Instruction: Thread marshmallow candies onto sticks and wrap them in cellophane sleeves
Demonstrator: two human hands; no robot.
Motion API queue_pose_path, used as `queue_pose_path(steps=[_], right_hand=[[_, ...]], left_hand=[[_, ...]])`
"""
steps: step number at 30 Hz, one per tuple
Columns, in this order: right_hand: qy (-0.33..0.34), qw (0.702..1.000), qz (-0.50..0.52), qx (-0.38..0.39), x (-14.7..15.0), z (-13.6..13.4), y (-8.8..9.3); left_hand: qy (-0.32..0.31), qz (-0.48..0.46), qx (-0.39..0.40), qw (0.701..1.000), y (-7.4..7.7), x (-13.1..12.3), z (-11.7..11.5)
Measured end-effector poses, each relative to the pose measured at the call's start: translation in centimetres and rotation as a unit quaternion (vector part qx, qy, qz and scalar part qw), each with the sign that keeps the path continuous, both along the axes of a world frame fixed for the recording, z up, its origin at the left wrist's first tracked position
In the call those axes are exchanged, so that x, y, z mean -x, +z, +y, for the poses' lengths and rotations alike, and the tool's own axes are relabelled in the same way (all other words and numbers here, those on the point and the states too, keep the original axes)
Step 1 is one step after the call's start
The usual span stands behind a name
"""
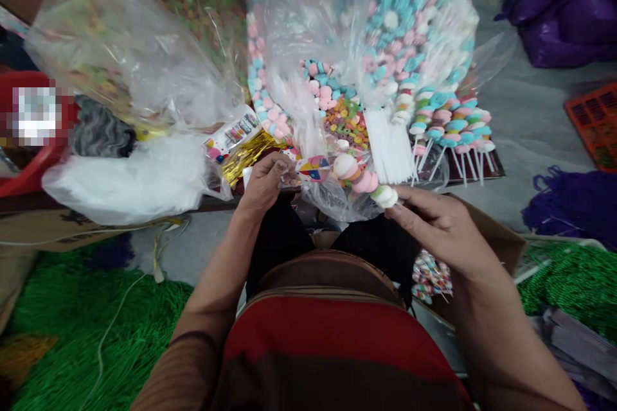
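One end of the wrapper [314,169] is hidden in the left hand [267,178], and the tip of the candy [365,182] is partly covered by the right hand [434,221]. The packet's [235,131] print is too blurred to be read. The basin [48,166] is cut off at left, its contents partly masked by pixelation; the crate [592,123] is cut off at right.

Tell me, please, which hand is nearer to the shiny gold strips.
Left. The left hand is just beside the gold strips; the right hand is well away to their right, by one end of the candy skewer.
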State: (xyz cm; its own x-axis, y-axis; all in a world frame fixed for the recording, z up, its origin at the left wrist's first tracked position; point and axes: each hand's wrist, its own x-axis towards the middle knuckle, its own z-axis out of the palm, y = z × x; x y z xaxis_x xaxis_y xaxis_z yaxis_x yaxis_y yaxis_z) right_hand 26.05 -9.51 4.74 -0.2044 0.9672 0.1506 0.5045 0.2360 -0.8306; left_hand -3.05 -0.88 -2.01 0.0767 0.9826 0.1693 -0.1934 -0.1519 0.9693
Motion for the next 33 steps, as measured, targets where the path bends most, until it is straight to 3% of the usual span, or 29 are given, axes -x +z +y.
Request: queue_pose_path(steps=[5,10,18,25,33], right_hand=[[0.053,0.996,-0.036,-0.064,-0.2,0.4,0.6],[0.046,0.991,-0.074,-0.103,-1.1,0.6,0.3],[-0.083,0.989,-0.095,-0.074,-2.5,0.2,-1.8],[-0.084,0.99,-0.018,-0.109,-1.4,0.7,-0.3],[-0.046,0.997,-0.014,-0.068,-2.1,1.0,-1.4]], left_hand=[[-0.039,0.018,0.002,0.999,-0.3,0.7,0.1],[-0.075,0.076,-0.023,0.994,-0.9,1.8,0.3],[-0.064,0.056,-0.02,0.996,-0.7,1.3,0.1],[-0.075,0.058,-0.032,0.995,-0.9,1.5,0.3],[-0.029,0.057,-0.068,0.996,-1.0,1.6,0.2]])
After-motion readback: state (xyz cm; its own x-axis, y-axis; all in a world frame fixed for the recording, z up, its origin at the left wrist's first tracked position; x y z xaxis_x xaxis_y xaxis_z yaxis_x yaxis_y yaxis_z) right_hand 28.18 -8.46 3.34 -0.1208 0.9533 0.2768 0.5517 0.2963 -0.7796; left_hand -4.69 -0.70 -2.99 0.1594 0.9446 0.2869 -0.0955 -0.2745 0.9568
